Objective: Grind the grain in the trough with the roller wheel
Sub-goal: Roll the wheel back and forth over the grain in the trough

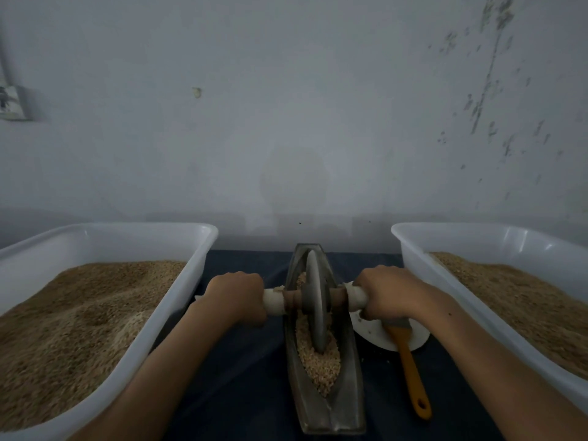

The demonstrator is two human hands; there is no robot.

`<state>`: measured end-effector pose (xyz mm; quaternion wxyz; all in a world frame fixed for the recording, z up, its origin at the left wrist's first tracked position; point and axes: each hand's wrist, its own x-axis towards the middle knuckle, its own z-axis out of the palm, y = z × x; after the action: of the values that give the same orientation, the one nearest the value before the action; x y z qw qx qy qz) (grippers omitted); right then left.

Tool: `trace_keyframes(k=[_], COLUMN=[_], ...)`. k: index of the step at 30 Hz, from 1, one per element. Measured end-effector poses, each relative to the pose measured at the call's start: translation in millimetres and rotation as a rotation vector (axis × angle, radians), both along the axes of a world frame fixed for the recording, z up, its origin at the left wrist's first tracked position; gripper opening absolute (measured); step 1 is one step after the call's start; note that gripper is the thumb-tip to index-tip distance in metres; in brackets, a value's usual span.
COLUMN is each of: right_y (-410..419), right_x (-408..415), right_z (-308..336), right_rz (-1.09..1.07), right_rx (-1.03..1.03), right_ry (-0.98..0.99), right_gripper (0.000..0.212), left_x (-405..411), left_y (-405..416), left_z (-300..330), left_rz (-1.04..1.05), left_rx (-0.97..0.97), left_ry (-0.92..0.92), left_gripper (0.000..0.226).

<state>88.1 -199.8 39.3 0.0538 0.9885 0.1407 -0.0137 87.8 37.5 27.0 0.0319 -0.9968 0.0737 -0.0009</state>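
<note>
A narrow grey boat-shaped trough [348,389] lies lengthwise on the dark cloth in the middle. Pale grain [321,364] fills its groove. A grey roller wheel [315,300] stands upright in the groove, towards the far half. Its axle sticks out on both sides, with white wrapping at the ends. My left hand [237,296] grips the left end of the axle. My right hand [383,292] grips the right end. Both fists sit level, knuckles up.
A white tub [191,275] of brown grain stands on the left and another white tub [413,256] on the right. A brush with an orange handle [412,374] lies on a white plate [372,332] just right of the trough. A grey wall stands close behind.
</note>
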Motion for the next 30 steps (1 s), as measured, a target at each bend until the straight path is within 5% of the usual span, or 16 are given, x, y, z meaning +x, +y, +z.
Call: trace_keyframes(k=[11, 19, 23, 30], right_y=[-1.5, -1.4, 1.0, -0.7], right_x=[5.0, 0.0, 0.0, 5.7], right_z=[-18.0, 0.1, 1.0, -18.8], right_rz=[-0.016, -0.01, -0.019, -0.012], right_rx=[0.12, 0.003, -0.021, 0.128], right_ry=[-0.3, 0.002, -0.012, -0.307], right_gripper=[0.008, 0.02, 0.022, 0.007], left_x=[-3.4, -3.7, -1.6, -2.9], left_y=[-10.7, -3.5, -1.6, -8.9], left_z=[-5.6, 0.1, 1.1, -6.4], left_rz=[0.02, 0.008, 0.021, 0.039], left_rx=[0.013, 0.027, -0.005, 0.028], left_ry=[-0.344, -0.062, 0.022, -0.312], left_gripper=[0.02, 0.033, 0.038, 0.024])
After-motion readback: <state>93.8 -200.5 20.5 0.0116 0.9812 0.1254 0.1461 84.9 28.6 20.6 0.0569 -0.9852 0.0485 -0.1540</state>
